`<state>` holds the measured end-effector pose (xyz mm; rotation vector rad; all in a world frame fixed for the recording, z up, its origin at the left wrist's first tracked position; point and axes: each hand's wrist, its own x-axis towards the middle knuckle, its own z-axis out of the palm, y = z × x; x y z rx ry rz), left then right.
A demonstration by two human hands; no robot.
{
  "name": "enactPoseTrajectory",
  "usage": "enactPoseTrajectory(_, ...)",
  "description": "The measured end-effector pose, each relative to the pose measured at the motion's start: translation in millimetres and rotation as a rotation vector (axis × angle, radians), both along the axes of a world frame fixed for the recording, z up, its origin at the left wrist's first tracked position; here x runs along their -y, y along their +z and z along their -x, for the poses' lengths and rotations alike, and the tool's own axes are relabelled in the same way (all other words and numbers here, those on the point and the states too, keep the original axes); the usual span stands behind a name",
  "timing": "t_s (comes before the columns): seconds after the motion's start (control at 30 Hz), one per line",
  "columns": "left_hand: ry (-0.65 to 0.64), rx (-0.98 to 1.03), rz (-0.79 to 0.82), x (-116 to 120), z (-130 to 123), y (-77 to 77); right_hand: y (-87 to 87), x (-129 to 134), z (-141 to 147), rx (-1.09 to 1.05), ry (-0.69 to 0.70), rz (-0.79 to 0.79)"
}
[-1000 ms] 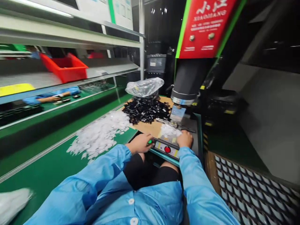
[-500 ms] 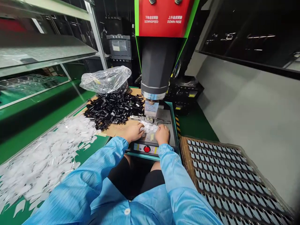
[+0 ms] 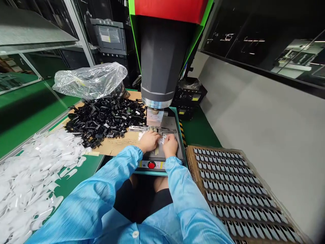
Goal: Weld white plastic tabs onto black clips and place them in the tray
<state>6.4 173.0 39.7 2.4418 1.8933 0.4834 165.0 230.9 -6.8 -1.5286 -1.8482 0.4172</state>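
Note:
My left hand (image 3: 149, 141) is over the machine's grey plate (image 3: 179, 144), just in front of the metal fixture (image 3: 166, 130), its fingers curled near the fixture. My right hand (image 3: 170, 145) is closed beside it, pinching a small white piece (image 3: 162, 139) between the two hands. What my left fingers hold, if anything, is hidden. Above the fixture hangs the press head (image 3: 157, 78) with a pale block (image 3: 154, 117) under it. A red button (image 3: 151, 165) sits on the machine's front. Some white pieces lie left of my left hand.
Black parts (image 3: 106, 117) are heaped on cardboard at the left, behind a pile of white pieces (image 3: 33, 176). A clear plastic bag (image 3: 88, 79) lies behind them. At the right is a tray (image 3: 192, 162) of parts in rows. Dark crates (image 3: 189, 96) stand behind.
The view has shifted, so the machine appears further left. My left hand has moved over the plate, closer to the fixture and my right hand. A white piece now shows at my right fingertips.

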Motion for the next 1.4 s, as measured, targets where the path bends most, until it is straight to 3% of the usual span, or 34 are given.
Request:
enactPoseTrajectory(0.27,-0.110,-0.087,0.007,-13,0,8.8,1.4,3,-7,-0.094,0.024,0.001)
enactPoseTrajectory(0.67,-0.129,-0.065,-0.010,-9,3,6.4,-5.2,6,-13,-0.169,0.060,-0.068)
enactPoseTrajectory(0.77,-0.095,-0.053,-0.038,-5,6,6.1,-5.7,8,-15,-0.213,0.089,-0.069)
enactPoseTrajectory(1.0,0.015,0.007,-0.056,2,4,11.7,-0.2,19,-16,-0.448,0.340,-0.060)
enactPoseTrajectory(1.2,0.028,-0.010,-0.063,4,-5,17.1,3.2,23,-16,-0.509,0.352,-0.022)
enactPoseTrajectory(1.4,0.080,0.029,-0.075,8,-12,21.7,-4.9,18,-16,-0.499,0.324,-0.047)
